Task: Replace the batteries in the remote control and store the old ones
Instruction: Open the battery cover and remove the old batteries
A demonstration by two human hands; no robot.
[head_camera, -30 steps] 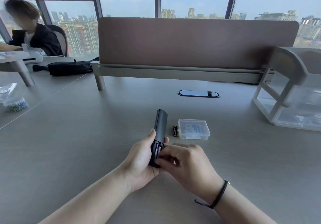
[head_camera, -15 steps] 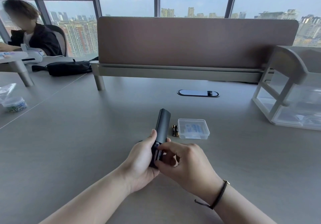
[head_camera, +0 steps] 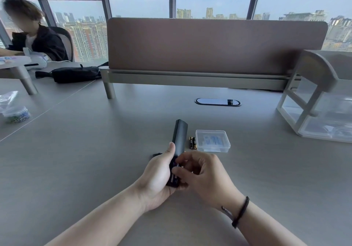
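My left hand (head_camera: 159,177) grips the lower end of a black remote control (head_camera: 179,138), which points away from me above the grey desk (head_camera: 76,160). Its battery bay is open and faces right, with a battery showing inside. My right hand (head_camera: 203,177) has its thumb and fingertips curled at that bay, on a battery (head_camera: 174,171). Two black-and-gold batteries (head_camera: 192,142) lie side by side on the desk just right of the remote. A small clear plastic case (head_camera: 213,140) sits shut beside them. A dark piece, perhaps the battery cover (head_camera: 156,155), peeks out behind my left hand.
A brown divider panel (head_camera: 215,45) runs across the back of the desk, with an oval cable port (head_camera: 217,102) before it. A white drawer organiser (head_camera: 320,102) stands at the right. A black pouch (head_camera: 76,74), a bag of small items (head_camera: 13,110) and a seated person (head_camera: 32,36) are at the left.
The remote has tilted slightly, its far end moving right. My right hand's fingers have shifted at the open battery bay, spreading more around it. The loose batteries and case have not moved.
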